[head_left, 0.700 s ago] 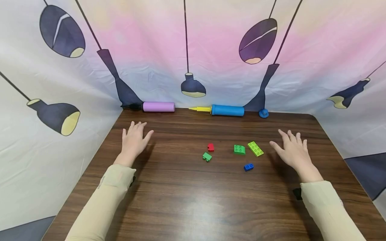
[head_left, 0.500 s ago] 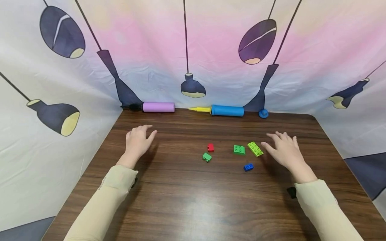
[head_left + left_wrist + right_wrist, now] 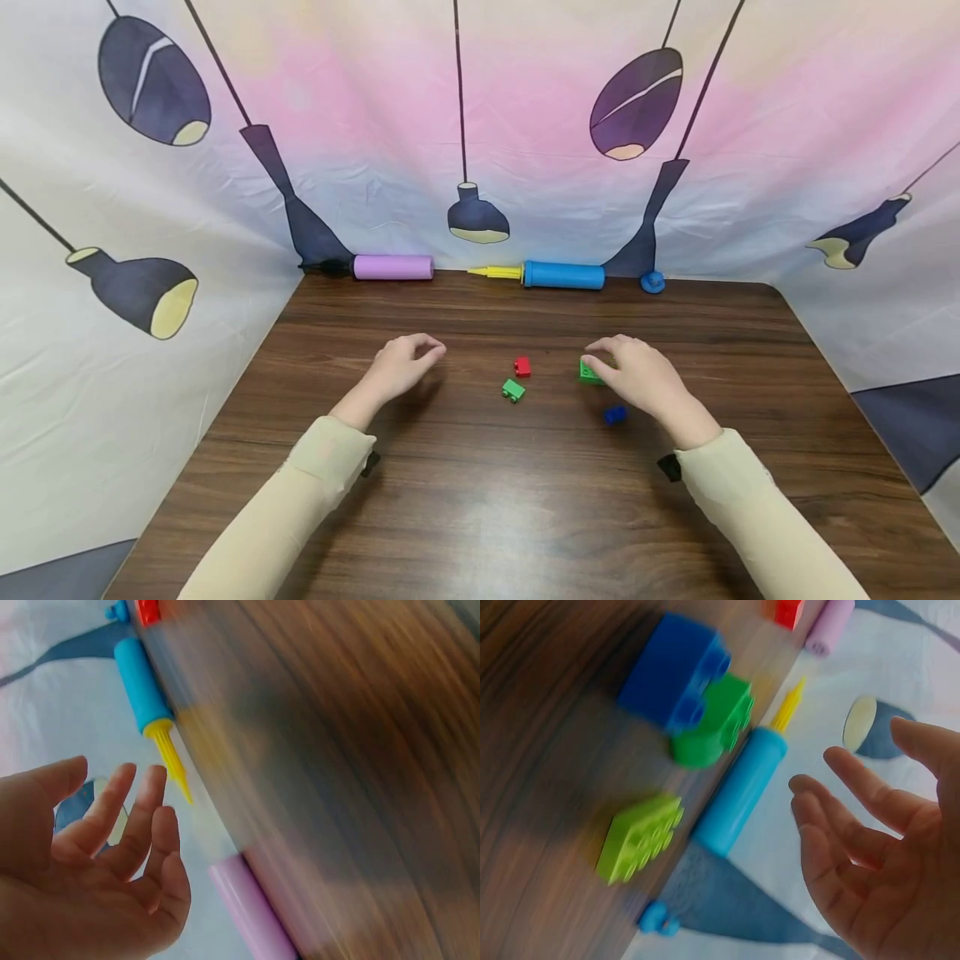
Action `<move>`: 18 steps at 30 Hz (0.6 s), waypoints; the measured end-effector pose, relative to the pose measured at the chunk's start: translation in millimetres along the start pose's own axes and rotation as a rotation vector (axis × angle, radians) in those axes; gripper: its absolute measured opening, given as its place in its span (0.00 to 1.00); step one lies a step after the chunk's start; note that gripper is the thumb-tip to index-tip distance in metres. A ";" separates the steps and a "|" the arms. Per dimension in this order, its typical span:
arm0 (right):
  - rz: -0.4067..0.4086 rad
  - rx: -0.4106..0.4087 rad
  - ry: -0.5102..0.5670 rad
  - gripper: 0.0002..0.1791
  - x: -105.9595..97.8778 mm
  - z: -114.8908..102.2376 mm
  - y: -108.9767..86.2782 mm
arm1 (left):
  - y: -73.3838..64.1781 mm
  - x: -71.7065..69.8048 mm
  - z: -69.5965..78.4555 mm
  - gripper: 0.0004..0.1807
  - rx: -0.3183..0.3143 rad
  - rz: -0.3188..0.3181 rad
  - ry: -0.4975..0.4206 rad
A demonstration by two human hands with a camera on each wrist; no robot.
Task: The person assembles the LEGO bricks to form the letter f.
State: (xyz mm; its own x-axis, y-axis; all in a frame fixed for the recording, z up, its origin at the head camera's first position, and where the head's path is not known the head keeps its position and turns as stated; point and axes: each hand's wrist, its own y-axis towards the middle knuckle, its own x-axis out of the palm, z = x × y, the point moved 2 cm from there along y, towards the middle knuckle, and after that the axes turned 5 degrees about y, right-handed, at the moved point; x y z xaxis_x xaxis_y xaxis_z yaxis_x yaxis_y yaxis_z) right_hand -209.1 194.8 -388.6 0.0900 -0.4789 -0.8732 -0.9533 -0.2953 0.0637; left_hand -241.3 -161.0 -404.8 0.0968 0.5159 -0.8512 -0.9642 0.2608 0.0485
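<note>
Above the table's left half my left hand (image 3: 397, 367) hovers with loosely bent fingers and nothing in them. The nearest pieces to it are a red toy brick (image 3: 522, 367) and a small green brick (image 3: 513, 390). My right hand (image 3: 637, 375) is over the right group of bricks, holding nothing; in the right wrist view its fingers are apart and loosely bent. A larger green brick (image 3: 589, 373) shows partly beside its thumb, and a blue brick (image 3: 616, 415) lies below it in shadow. The lime brick (image 3: 640, 836), almost wholly covered in the head view, shows in the right wrist view.
Along the table's back edge lie a purple hand pump (image 3: 393, 267) with a black nozzle and a blue hand pump (image 3: 564, 275) with a yellow nozzle. A small blue piece (image 3: 652, 282) sits to their right. A printed cloth (image 3: 360, 167) hangs behind the wooden table (image 3: 450, 492).
Both hands have come inward: the left moved right toward the red and small green bricks, the right moved left over the lime and green bricks. The bricks have stayed in place.
</note>
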 end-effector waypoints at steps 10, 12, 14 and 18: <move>-0.097 -0.049 0.073 0.18 30.8 -30.0 30.5 | 9.7 26.8 27.8 0.12 0.121 -0.187 -0.034; -0.112 -0.053 0.075 0.18 35.5 -34.3 35.7 | 12.3 31.1 32.9 0.11 0.136 -0.206 -0.019; -0.125 -0.049 0.077 0.19 39.7 -38.1 40.2 | 15.0 35.4 36.8 0.11 0.148 -0.216 0.002; -0.154 -0.023 0.065 0.20 47.9 -43.9 48.9 | 18.8 43.3 41.7 0.11 0.143 -0.249 0.022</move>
State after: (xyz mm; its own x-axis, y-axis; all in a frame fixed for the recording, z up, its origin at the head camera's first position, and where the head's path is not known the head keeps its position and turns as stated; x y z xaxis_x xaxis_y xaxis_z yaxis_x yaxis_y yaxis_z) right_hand -238.7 121.1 -406.1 0.2537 -0.4791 -0.8403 -0.9201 -0.3875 -0.0569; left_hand -244.9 -99.8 -419.0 0.3193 0.4041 -0.8572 -0.8664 0.4908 -0.0914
